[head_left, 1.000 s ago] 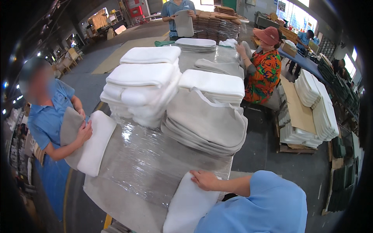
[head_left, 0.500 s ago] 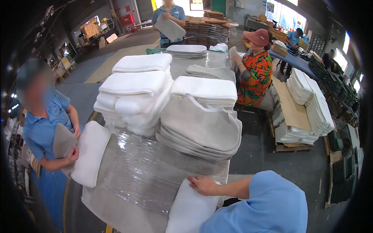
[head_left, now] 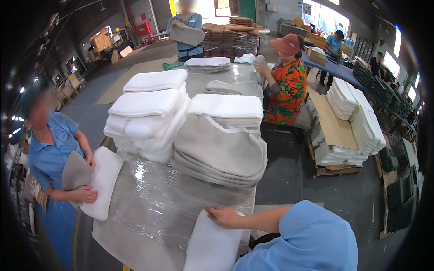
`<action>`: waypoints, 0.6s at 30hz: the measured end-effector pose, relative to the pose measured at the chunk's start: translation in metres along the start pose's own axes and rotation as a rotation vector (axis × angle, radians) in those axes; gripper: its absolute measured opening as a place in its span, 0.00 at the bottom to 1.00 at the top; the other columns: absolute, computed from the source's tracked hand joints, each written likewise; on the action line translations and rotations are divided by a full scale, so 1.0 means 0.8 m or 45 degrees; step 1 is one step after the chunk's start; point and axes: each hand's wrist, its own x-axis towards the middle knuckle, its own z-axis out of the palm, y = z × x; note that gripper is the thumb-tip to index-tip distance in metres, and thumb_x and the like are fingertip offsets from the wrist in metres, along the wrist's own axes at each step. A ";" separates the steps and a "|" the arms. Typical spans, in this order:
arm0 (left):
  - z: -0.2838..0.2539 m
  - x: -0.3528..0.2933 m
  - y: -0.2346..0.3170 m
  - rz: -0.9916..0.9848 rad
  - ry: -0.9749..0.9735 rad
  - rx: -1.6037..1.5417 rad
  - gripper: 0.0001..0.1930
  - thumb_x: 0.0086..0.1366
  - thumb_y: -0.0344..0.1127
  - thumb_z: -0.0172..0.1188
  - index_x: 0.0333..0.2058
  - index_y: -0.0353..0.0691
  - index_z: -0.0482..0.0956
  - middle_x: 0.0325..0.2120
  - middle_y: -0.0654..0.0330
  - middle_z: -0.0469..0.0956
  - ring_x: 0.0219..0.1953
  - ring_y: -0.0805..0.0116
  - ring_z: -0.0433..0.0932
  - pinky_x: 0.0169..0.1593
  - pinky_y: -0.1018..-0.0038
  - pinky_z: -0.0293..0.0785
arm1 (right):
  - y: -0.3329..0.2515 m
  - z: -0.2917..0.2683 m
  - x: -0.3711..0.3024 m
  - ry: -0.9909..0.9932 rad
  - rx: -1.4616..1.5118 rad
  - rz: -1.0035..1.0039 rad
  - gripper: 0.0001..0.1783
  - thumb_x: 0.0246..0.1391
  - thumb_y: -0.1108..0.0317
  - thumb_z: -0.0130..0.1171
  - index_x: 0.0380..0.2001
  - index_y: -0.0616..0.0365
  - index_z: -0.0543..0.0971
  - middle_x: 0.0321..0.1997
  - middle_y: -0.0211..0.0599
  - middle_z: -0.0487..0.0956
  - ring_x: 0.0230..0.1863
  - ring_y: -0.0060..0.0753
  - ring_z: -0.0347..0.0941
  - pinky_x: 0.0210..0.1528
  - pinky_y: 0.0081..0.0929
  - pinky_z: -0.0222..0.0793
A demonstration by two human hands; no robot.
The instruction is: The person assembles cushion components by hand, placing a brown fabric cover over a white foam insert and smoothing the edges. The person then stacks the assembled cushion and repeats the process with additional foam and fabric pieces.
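Observation:
My right hand (head_left: 222,217) reaches in from the lower right out of a light-blue sleeve. It lies palm down on the far end of a white padded sheet (head_left: 211,248), its fingers stretched out over the padding. My left hand is out of view. The white sheet rests on the near right of a plastic-wrapped table (head_left: 153,198). Beyond it is a stack of grey fabric covers (head_left: 217,144), the top one with a white edge strip. A tall pile of folded white padding (head_left: 144,104) stands to its left.
At the left a co-worker (head_left: 54,149) holds a grey cover against another white pad (head_left: 103,180). Across the table stand a person in blue (head_left: 185,27) and a person in a red hat (head_left: 289,81). White pads (head_left: 357,117) fill a pallet at right.
The view has shifted, so the table and piles sit farther left. My right hand stays on the white sheet's far end. The left co-worker's lower hand has moved across onto their white pad.

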 end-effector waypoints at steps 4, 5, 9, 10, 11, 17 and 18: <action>-0.024 -0.001 -0.028 -0.219 -0.090 -0.219 0.41 0.76 0.64 0.51 0.69 0.30 0.68 0.70 0.35 0.65 0.70 0.36 0.65 0.70 0.46 0.64 | 0.001 -0.026 -0.004 -0.171 -0.044 0.070 0.30 0.75 0.43 0.46 0.73 0.41 0.66 0.58 0.52 0.79 0.59 0.57 0.77 0.57 0.54 0.74; -0.034 -0.002 -0.036 -0.325 -0.122 -0.302 0.41 0.76 0.64 0.51 0.69 0.30 0.68 0.70 0.35 0.65 0.71 0.36 0.65 0.70 0.46 0.64 | -0.002 -0.032 -0.005 -0.156 -0.088 0.069 0.33 0.74 0.41 0.47 0.75 0.41 0.65 0.62 0.54 0.76 0.62 0.58 0.75 0.59 0.56 0.72; -0.043 -0.052 -0.056 -0.255 -0.063 -0.269 0.42 0.76 0.66 0.49 0.71 0.33 0.65 0.72 0.36 0.61 0.72 0.37 0.63 0.71 0.46 0.64 | -0.018 -0.054 -0.051 -0.025 -0.267 -0.142 0.45 0.68 0.32 0.53 0.80 0.37 0.57 0.74 0.59 0.63 0.71 0.63 0.64 0.65 0.61 0.63; -0.034 -0.065 -0.050 -0.121 -0.017 -0.171 0.42 0.76 0.66 0.48 0.74 0.37 0.63 0.74 0.36 0.58 0.73 0.36 0.61 0.71 0.45 0.64 | -0.015 -0.054 -0.061 -0.104 -0.324 -0.149 0.47 0.66 0.30 0.53 0.81 0.36 0.56 0.75 0.60 0.61 0.72 0.64 0.63 0.67 0.60 0.62; -0.024 -0.081 -0.044 0.013 0.022 -0.074 0.43 0.76 0.67 0.47 0.76 0.40 0.60 0.76 0.37 0.55 0.75 0.36 0.59 0.71 0.44 0.63 | -0.015 -0.052 -0.072 -0.184 -0.380 -0.156 0.49 0.65 0.29 0.53 0.81 0.35 0.54 0.77 0.61 0.59 0.72 0.65 0.62 0.68 0.60 0.62; -0.007 -0.116 -0.008 -0.074 0.012 0.242 0.39 0.77 0.69 0.43 0.80 0.63 0.53 0.78 0.39 0.52 0.75 0.35 0.58 0.70 0.40 0.63 | 0.004 -0.043 -0.084 -0.185 -0.475 -0.260 0.50 0.63 0.26 0.52 0.82 0.32 0.53 0.74 0.61 0.60 0.69 0.64 0.64 0.65 0.57 0.65; -0.007 -0.117 -0.007 -0.048 0.048 0.257 0.39 0.77 0.69 0.43 0.79 0.62 0.54 0.77 0.39 0.53 0.75 0.35 0.59 0.70 0.40 0.64 | 0.008 -0.041 -0.084 -0.164 -0.475 -0.275 0.50 0.64 0.26 0.52 0.82 0.32 0.53 0.73 0.60 0.61 0.68 0.63 0.65 0.64 0.56 0.66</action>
